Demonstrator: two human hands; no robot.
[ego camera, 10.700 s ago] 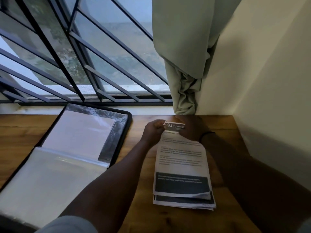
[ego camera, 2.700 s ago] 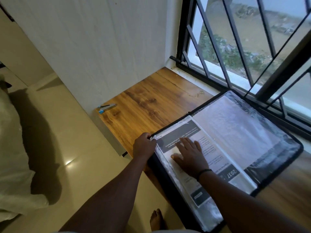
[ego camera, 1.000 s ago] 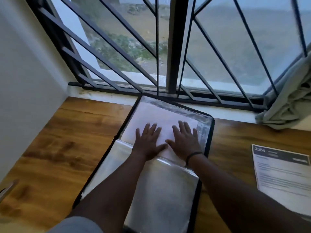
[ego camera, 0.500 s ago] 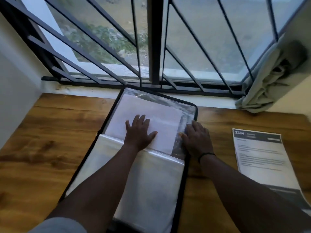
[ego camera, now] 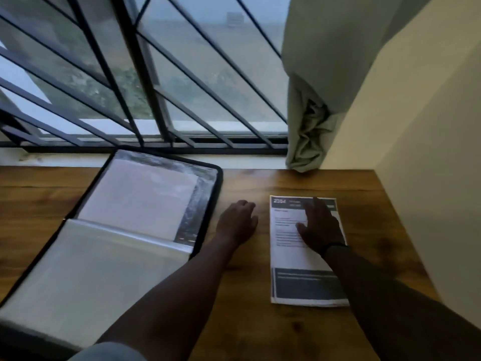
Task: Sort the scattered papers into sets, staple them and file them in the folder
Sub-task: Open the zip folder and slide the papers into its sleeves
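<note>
Hands point(ego camera: 318, 225) now off folder point(ego camera: 208, 204); print blurred

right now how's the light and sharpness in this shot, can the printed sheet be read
Head view: dim, daylight only from the window; wide-angle lens bends the bars; the printed sheet is soft, body text unreadable; the right hand on it is dark and blurred.

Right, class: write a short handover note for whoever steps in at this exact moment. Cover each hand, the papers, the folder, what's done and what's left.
Left hand: open, resting on the table between folder and papers.
Right hand: open, flat on the paper set, not gripping.
Folder: lies open on the left, white sheets in its sleeves.
Done: some sheets filed.
Left: pick up this set, staple it if needed (can't tell), slide it into a sleeve. No stapler in view.
</note>
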